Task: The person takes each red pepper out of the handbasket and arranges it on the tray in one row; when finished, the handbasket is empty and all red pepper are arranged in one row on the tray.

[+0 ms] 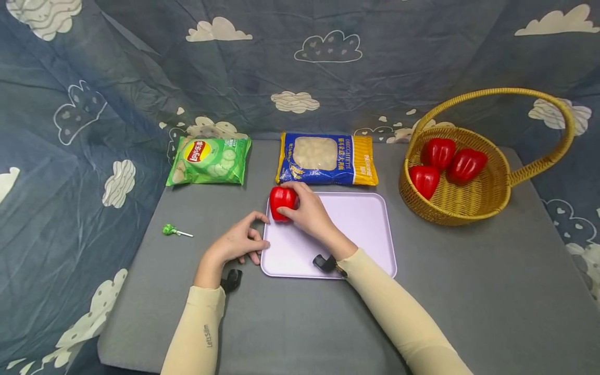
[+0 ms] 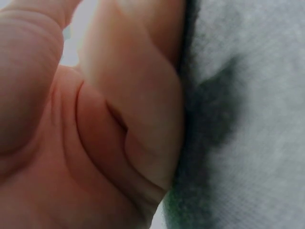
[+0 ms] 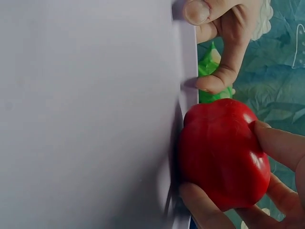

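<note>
A glossy red bell pepper (image 1: 283, 203) is at the far left corner of the lilac tray (image 1: 347, 224). My right hand (image 1: 311, 213) grips it from the right, thumb on the near side and fingers round the far side. The right wrist view shows the pepper (image 3: 224, 155) between thumb and fingers, close against the tray floor. My left hand (image 1: 236, 239) is at the tray's left rim, bent index finger and thumb apart, their tips right at the edge. Its other fingers curl low over the grey table in the left wrist view.
Behind the tray lies a blue and yellow pasta bag (image 1: 326, 159). A green chip bag (image 1: 209, 160) is at the back left, with a green-wrapped lollipop (image 1: 174, 229) nearer. On the right, a wicker basket (image 1: 440, 213) with a tall handle holds three red peppers (image 1: 466, 165).
</note>
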A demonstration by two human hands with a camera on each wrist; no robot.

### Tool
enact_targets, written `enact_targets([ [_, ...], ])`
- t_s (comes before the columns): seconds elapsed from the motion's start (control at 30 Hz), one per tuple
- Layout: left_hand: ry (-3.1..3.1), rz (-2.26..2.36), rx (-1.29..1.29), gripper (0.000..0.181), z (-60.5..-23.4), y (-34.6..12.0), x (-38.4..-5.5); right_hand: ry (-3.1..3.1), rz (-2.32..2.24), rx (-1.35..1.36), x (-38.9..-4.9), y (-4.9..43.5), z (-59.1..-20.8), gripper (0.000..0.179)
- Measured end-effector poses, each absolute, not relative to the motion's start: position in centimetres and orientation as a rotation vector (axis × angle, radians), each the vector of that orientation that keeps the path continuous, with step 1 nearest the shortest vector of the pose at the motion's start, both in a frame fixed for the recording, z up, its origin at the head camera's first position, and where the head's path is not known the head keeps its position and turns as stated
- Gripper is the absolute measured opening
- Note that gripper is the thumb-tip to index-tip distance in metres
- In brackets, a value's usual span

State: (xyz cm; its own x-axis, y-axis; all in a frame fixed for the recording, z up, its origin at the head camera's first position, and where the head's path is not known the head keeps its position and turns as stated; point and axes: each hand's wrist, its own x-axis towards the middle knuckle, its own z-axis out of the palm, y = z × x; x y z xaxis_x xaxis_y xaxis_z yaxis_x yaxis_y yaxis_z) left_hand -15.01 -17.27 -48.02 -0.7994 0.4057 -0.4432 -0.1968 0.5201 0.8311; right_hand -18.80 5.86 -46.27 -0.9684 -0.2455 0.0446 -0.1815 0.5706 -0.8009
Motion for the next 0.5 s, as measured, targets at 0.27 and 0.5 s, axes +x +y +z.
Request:
enact_targets([
  [0.27, 2.164, 1.266, 0.166, 0.054, -48.05, -17.21, -14.99, 2.722, -1.363, -0.385, -18.71, 5.89, -46.25, 0.061],
  [0.5, 2.173, 1.263, 0.167, 0.053, -48.15, -17.27, -14.97, 2.704, -1.371, -0.403, -18.49, 5.85, -46.07, 0.064],
])
